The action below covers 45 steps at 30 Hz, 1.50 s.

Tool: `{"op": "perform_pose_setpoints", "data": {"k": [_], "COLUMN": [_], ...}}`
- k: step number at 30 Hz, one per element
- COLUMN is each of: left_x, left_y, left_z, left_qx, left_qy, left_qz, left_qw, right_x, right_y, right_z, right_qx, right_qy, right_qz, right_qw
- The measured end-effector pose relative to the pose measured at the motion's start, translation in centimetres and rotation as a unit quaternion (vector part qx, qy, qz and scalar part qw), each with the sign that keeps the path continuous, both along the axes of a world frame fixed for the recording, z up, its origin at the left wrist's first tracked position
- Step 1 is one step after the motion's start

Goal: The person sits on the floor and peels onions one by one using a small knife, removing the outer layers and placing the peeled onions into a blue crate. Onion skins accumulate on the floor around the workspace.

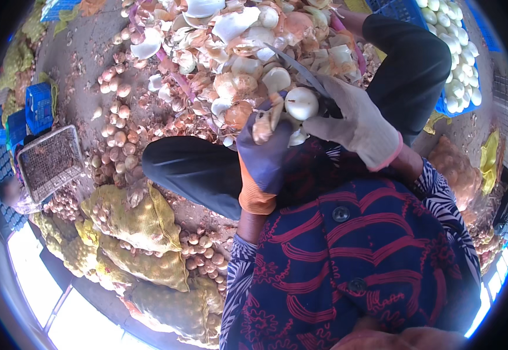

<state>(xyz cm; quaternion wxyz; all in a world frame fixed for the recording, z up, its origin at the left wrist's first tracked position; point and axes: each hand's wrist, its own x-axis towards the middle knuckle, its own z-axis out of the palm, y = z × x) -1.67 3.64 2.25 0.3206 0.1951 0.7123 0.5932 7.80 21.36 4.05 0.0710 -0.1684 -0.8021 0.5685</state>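
My left hand [265, 151], in a purple glove with an orange cuff, is closed against a peeled white onion [301, 103] in front of my lap. Something tan lies across its fingers; whether that is onion skin or bare fingers I cannot tell. My right hand [352, 116], in an off-white glove with a pink hem, grips a knife [300, 68]. Its curved blade points away to the upper left, and the handle is hidden in the palm. The right thumb reaches towards the onion's near side. Beyond both hands rises a heap of onion peelings [201, 48].
Loose unpeeled onions [120, 140] are scattered on the floor at left. Yellow mesh sacks [135, 218] lie near my left side. A blue crate [477, 94] of peeled onions stands at upper right. At far left are a wire-mesh tray [51, 162] and another person [17, 197].
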Motion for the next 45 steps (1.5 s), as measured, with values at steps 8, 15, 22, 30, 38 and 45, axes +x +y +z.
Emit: {"op": "perform_pose_setpoints", "data": {"k": [8,15,22,30,38,45], "left_x": [-0.5,-0.2,-0.4,0.3,1.1,-0.3], "left_y": [-0.8,-0.2,0.4,1.9,4.0,5.5], "left_z": [0.1,2.1,0.8,-1.0,1.1,4.4], "left_qx": [0.036,0.128,0.007,-0.007,0.019,0.009], "left_qy": [-0.067,-0.246,-0.101,0.041,0.074,-0.07], "left_qz": [-0.024,0.044,0.023,0.048,0.067,0.139], "left_qw": [0.997,0.96,0.995,0.998,0.995,0.988], "right_x": [-0.3,-1.4,-0.5,0.1,0.5,0.7], "right_y": [0.1,0.1,-0.1,-0.3,-0.5,2.3], "right_z": [1.5,1.7,0.6,-1.1,0.3,-0.8], "right_qx": [-0.146,-0.234,-0.13,-0.2,-0.142,-0.404], "right_qy": [-0.12,-0.171,-0.075,-0.065,-0.036,0.094], "right_qz": [-0.034,-0.044,-0.002,-0.053,-0.143,-0.117], "right_qw": [0.981,0.956,0.989,0.976,0.979,0.902]}}
